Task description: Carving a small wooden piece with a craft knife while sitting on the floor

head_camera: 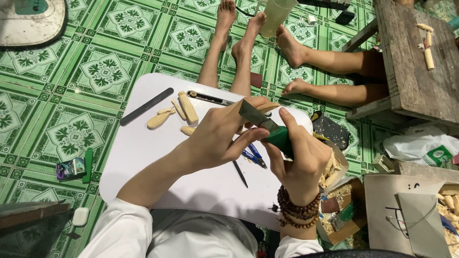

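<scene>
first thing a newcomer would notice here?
At centre, the right hand grips a green-handled carving knife, its blade against a small wood piece mostly hidden in the left hand, above a white lap table. On that table, upper left of the hands, lie pale carved wooden pieces and a dark file. Another person's bare feet rest on the bright green patterned floor tiles beyond the table.

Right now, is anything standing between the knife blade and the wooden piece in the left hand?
Nothing visible does. The right hand holds the green-handled knife, and its blade lies directly against the wooden piece gripped by the left hand.
</scene>
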